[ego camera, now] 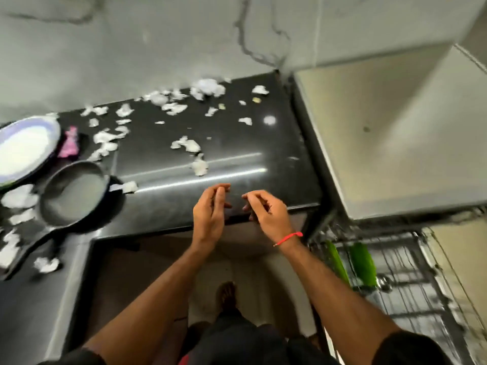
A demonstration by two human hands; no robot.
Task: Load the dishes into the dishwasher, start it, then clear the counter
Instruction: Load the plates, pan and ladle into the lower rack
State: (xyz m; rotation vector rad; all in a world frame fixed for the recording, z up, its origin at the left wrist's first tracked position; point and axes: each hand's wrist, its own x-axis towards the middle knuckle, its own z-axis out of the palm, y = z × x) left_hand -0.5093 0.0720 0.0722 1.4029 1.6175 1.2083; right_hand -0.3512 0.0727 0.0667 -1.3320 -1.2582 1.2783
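Both hands are hovering side by side over the front edge of the black counter (237, 143), close together but not touching each other. The left hand (209, 213) is holding nothing, its fingers loosely bent with the tips pointing away from the person. The right hand (266, 212), with a red thread (287, 238) around its wrist, is also holding nothing, its fingers curling loosely toward the left hand.

White paper scraps (184, 146) are lying scattered across the counter, thickest along the back by the wall (131, 43). At the far left a white plate with a blue rim (25, 147) is sitting on the counter, and a pink wrapper (69, 143) is lying just beside it. A dark frying pan (73, 193) is resting in front of the plate, its handle pointing toward the near left edge (more scraps are lying around it).

To the right, below counter height, the dishwasher rack (400, 280) is standing pulled out, and 2 green items (363, 264) are standing upright in its wire slots. What they are is too blurred to tell. Above the rack a pale steel surface (395, 127) is adjoining the counter's right end.
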